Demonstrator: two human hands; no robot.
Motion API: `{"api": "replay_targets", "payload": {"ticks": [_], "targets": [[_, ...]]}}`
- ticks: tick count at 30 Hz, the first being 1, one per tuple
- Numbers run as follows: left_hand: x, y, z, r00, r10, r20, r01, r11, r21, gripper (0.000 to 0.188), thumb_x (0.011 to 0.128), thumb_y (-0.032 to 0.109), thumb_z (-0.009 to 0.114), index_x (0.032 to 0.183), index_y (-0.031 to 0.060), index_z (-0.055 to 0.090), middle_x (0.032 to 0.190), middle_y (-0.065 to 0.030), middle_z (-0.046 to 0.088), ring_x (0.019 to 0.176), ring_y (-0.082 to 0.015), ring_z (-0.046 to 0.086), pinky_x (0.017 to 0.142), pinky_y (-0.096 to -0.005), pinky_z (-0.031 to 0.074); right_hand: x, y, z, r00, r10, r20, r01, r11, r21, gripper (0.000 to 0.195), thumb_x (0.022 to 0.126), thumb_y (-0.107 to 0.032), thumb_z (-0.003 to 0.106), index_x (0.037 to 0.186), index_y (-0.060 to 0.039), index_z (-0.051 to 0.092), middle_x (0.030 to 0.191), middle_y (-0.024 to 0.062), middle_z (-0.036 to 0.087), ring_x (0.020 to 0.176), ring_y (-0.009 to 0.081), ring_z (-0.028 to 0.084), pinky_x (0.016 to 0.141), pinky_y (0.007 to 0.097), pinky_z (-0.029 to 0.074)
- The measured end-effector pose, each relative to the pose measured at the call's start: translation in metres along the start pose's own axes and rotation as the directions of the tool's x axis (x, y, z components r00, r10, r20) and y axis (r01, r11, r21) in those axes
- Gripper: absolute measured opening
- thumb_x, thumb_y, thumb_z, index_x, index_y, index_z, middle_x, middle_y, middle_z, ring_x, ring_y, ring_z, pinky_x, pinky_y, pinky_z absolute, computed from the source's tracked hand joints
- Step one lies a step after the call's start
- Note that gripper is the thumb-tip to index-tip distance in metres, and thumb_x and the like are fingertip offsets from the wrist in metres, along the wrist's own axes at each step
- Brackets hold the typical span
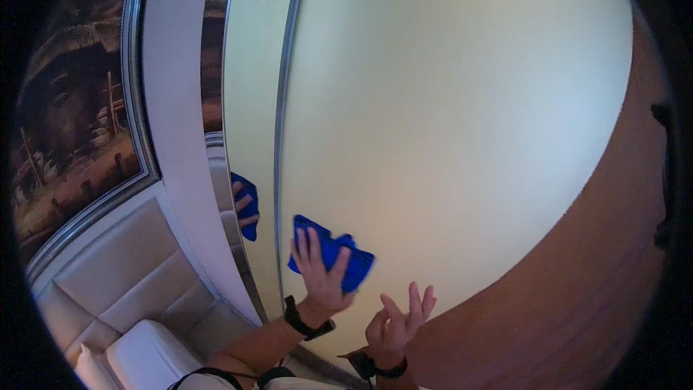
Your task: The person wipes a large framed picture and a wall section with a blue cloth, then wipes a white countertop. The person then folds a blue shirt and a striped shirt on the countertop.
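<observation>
My left hand (pixel 320 279) lies spread over a blue cloth (pixel 354 273), pressing it flat against a large, smooth pale panel (pixel 433 119). The cloth is folded or bunched, and part of it shows beyond my fingers near the thumb. A black band circles that wrist. To the right and a little lower, my right hand (pixel 398 325) is raised in front of the panel, fingers apart and holding nothing. It also wears a black wristband. A reflection of the left hand and the cloth (pixel 249 208) shows on the shiny strip left of the panel.
A grey metal trim strip (pixel 281 103) runs along the panel's left side. Further left are a framed painting (pixel 76 97), a padded headboard (pixel 124 260) and a white pillow or cushion (pixel 149 355). A brown surface (pixel 541 325) borders the panel at right.
</observation>
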State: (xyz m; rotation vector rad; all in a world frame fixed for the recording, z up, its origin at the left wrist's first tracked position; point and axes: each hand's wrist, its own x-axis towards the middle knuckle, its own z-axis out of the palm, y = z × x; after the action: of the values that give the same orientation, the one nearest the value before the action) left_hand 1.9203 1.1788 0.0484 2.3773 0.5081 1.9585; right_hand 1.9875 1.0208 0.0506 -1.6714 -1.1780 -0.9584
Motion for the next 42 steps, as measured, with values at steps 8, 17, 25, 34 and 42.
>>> {"api": "replay_targets", "payload": {"ticks": [8, 17, 25, 34, 42], "targets": [[-0.062, 0.007, 0.023, 0.903, 0.368, 0.222, -0.392, 0.917, 0.07, 0.056, 0.091, 0.056, 0.051, 0.145, 0.0474, 0.039, 0.158, -0.0197, 0.019, 0.145, -0.048, 0.009, 0.106, -0.0752, 0.01, -0.018, 0.007, 0.019, 0.998, 0.023, -0.066, -0.021, 0.999, 0.031, 0.024, 0.081, -0.001, 0.049, 0.102, -0.0062, 0.06, 0.141, 0.0202, 0.046, 0.138, 0.048, 0.03, 0.112, 0.0631, 0.023], [-0.035, -0.064, 0.01, 0.966, 0.182, 0.182, -0.194, 0.979, 0.054, 0.082, 0.08, 0.064, 0.061, 0.151, 0.0423, 0.026, 0.155, -0.0299, 0.015, 0.142, -0.055, 0.012, 0.103, -0.0792, 0.011, -0.027, 0.05, -0.007, 0.999, 0.039, -0.036, -0.045, 0.987, -0.157, 0.025, 0.082, 0.001, 0.048, 0.104, -0.0071, 0.058, 0.143, 0.0204, 0.042, 0.141, 0.0477, 0.026, 0.113, 0.0637, 0.023], [0.004, 0.06, 0.036, 0.954, 0.263, 0.142, -0.273, 0.961, 0.054, 0.06, 0.091, 0.061, 0.048, 0.147, 0.0471, 0.034, 0.156, -0.0226, 0.02, 0.141, -0.0506, 0.019, 0.101, -0.0784, 0.013, -0.014, 0.064, -0.033, 0.983, 0.074, -0.169, -0.111, 0.969, -0.221, 0.019, 0.091, -0.003, 0.047, 0.108, -0.0079, 0.054, 0.145, 0.0243, 0.04, 0.14, 0.0482, 0.026, 0.113, 0.0646, 0.021], [-0.094, 0.055, 0.066, 0.841, 0.467, 0.274, -0.484, 0.875, -0.006, 0.069, 0.085, 0.081, 0.028, 0.148, 0.0518, 0.027, 0.163, -0.0077, 0.011, 0.148, -0.0373, 0.006, 0.108, -0.0709, 0.002, -0.031, 0.1, -0.054, 0.98, 0.133, -0.15, -0.166, 0.958, -0.233, 0.008, 0.096, -0.007, 0.047, 0.103, -0.0094, 0.046, 0.147, 0.0259, 0.036, 0.143, 0.0466, 0.022, 0.114, 0.0645, 0.019], [-0.039, 0.052, 0.053, 0.896, 0.36, 0.262, -0.383, 0.923, 0.042, 0.073, 0.077, 0.07, 0.06, 0.144, 0.0482, 0.04, 0.157, -0.0238, 0.014, 0.143, -0.0508, 0.008, 0.099, -0.0819, 0.008, -0.044, 0.091, -0.03, 0.966, 0.132, -0.223, -0.164, 0.978, -0.128, 0.011, 0.097, -0.012, 0.046, 0.108, -0.0116, 0.049, 0.145, 0.023, 0.038, 0.139, 0.0398, 0.032, 0.112, 0.0536, 0.031]]}}
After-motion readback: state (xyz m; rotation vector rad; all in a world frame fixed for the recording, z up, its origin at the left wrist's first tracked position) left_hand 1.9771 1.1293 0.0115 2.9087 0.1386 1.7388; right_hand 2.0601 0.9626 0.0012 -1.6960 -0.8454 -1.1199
